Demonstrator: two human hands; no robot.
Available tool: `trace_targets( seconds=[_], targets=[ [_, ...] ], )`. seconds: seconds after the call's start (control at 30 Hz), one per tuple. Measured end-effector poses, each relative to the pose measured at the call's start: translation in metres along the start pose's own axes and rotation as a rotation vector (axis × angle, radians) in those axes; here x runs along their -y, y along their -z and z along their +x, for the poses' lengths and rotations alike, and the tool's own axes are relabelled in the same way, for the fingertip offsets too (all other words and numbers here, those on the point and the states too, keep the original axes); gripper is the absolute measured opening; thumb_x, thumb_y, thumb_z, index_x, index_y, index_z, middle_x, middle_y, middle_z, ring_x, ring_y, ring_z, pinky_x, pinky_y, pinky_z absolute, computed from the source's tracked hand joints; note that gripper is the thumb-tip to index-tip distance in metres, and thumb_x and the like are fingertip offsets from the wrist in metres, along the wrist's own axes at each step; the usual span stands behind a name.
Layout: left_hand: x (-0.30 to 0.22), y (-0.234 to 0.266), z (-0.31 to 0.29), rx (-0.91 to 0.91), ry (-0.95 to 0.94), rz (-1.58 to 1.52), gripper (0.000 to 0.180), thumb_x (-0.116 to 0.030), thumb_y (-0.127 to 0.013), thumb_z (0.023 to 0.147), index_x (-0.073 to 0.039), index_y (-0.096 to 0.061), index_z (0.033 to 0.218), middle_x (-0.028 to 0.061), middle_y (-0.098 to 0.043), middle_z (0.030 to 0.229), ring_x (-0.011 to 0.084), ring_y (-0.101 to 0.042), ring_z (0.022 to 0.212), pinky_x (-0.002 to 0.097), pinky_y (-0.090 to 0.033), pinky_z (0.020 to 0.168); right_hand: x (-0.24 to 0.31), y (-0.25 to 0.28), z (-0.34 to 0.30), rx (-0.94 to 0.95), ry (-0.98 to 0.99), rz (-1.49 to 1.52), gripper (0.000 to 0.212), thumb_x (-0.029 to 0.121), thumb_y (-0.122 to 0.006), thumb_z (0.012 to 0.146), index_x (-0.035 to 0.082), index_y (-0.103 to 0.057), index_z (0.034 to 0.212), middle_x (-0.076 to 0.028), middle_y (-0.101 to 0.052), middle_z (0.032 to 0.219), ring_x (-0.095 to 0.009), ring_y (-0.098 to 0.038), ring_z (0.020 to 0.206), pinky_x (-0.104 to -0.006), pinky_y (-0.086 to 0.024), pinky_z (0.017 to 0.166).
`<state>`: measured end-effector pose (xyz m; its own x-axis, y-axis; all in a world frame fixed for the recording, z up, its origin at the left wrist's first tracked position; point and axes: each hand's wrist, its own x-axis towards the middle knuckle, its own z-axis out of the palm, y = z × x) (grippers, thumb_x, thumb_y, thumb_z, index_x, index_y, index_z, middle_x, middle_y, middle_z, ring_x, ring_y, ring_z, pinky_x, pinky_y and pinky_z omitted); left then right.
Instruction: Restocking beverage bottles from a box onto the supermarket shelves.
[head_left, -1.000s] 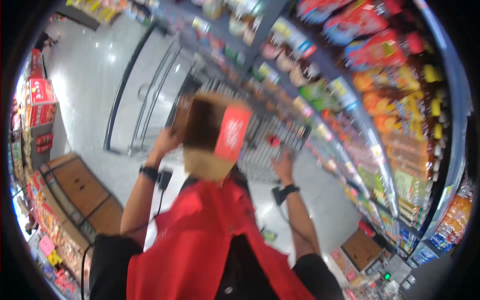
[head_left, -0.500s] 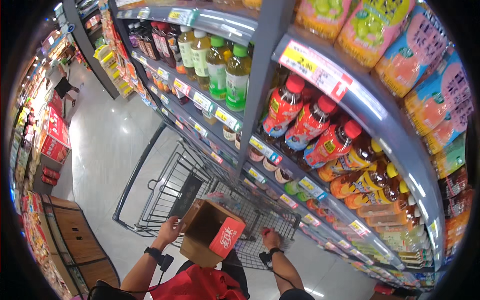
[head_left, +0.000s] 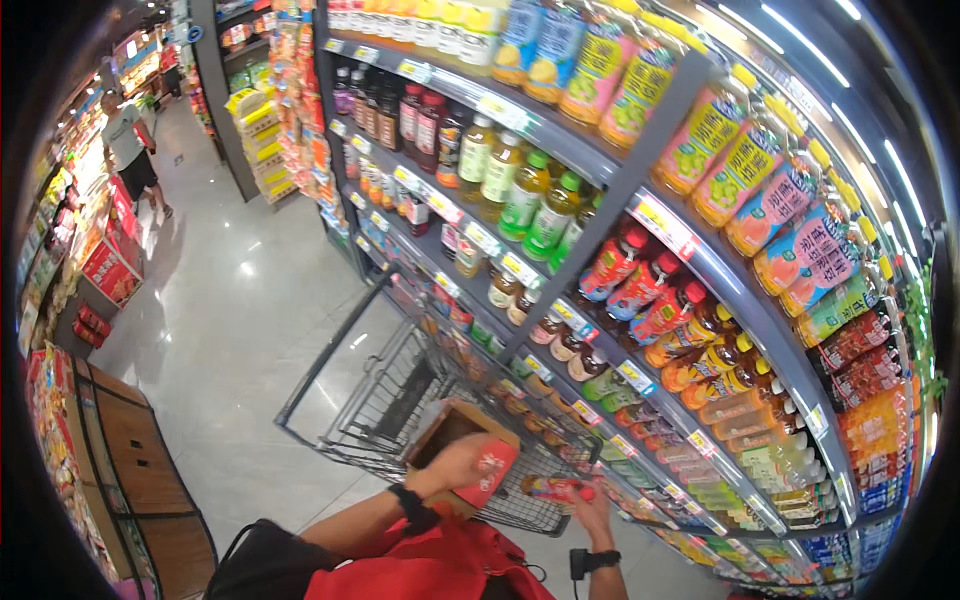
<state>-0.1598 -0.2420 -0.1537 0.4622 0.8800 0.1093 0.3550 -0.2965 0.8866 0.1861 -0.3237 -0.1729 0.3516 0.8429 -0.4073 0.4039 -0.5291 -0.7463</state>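
Observation:
My right hand (head_left: 590, 505) is closed round a small drink bottle (head_left: 548, 488) with a red cap and a red and yellow label. The bottle lies nearly level beside a brown cardboard box (head_left: 440, 430) with a red panel. Over the box's near side reaches my left hand (head_left: 465, 463), its back upward and its fingers mostly hidden. Whether it grips the box, I cannot tell. The box's dark opening shows past the hand. It sits at a grey wire shopping cart (head_left: 360, 420), close in front of me.
Drink shelves (head_left: 560, 140) with several rows of bottles run along the right, beside the cart. Similar red-capped bottles (head_left: 640, 290) stand on one shelf. A wooden display stand (head_left: 150, 450) is at lower left. A person (head_left: 130, 150) stands in the far left aisle.
My left hand has moved right from the box's left edge to above its near side. My right hand has moved right and nearer, now showing the bottle. The view has swung up.

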Motion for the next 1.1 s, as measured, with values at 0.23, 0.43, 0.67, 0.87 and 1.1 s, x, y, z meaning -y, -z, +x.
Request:
trace_targets(
  seconds=[0.23,0.43,0.67,0.87,1.1],
  targets=[
    [-0.056,-0.02,-0.012,0.356,-0.179,0.024,0.08,-0.037,-0.076,0.078,-0.001,-0.042,0.14,0.0238,-0.057,0.128,0.0412,-0.056,0.116,0.0442,-0.046,0.099,0.151,0.0,-0.096,-0.171,0.368,-0.091,0.032,0.029,-0.076,0.086,0.002,-0.071,0.103,-0.007,-0.07,0.089,-0.012,-0.065,0.076,-0.0278,-0.052,0.07],
    [-0.074,0.016,-0.034,0.289,-0.049,0.007,0.081,-0.045,-0.079,0.072,-0.001,-0.049,0.133,0.0245,-0.062,0.114,0.0402,-0.062,0.104,0.0453,-0.05,0.089,0.196,-0.03,-0.139,-0.114,0.467,-0.042,0.031,0.026,-0.076,0.085,0.001,-0.07,0.103,-0.008,-0.072,0.092,-0.016,-0.067,0.083,-0.0321,-0.053,0.076],
    [-0.082,0.026,-0.059,0.061,0.08,-0.159,0.055,-0.04,-0.079,0.071,-0.003,-0.064,0.109,0.0221,-0.068,0.087,0.0388,-0.069,0.079,0.0442,-0.054,0.071,0.169,-0.066,-0.158,0.109,0.482,0.148,0.057,0.026,-0.082,0.08,0.003,-0.057,0.126,-0.007,-0.069,0.107,-0.016,-0.065,0.09,-0.0312,-0.053,0.08],
    [-0.114,0.008,-0.061,0.125,-0.074,-0.09,0.068,-0.032,-0.082,0.069,-0.004,-0.058,0.126,0.0192,-0.07,0.098,0.0367,-0.07,0.09,0.0419,-0.055,0.078,0.146,-0.059,-0.167,0.183,0.397,0.153,0.051,0.034,-0.081,0.078,0.004,-0.063,0.117,-0.009,-0.071,0.104,-0.02,-0.068,0.094,-0.0349,-0.053,0.083],
    [-0.175,-0.044,-0.052,0.317,-0.057,-0.152,0.068,-0.028,-0.079,0.074,-0.001,-0.052,0.131,0.0202,-0.067,0.112,0.0314,-0.069,0.099,0.0388,-0.054,0.084,0.103,-0.002,-0.181,-0.013,0.343,0.241,0.045,0.03,-0.085,0.075,0.005,-0.068,0.107,-0.007,-0.074,0.093,-0.016,-0.071,0.084,-0.0321,-0.055,0.076]
  ],
)
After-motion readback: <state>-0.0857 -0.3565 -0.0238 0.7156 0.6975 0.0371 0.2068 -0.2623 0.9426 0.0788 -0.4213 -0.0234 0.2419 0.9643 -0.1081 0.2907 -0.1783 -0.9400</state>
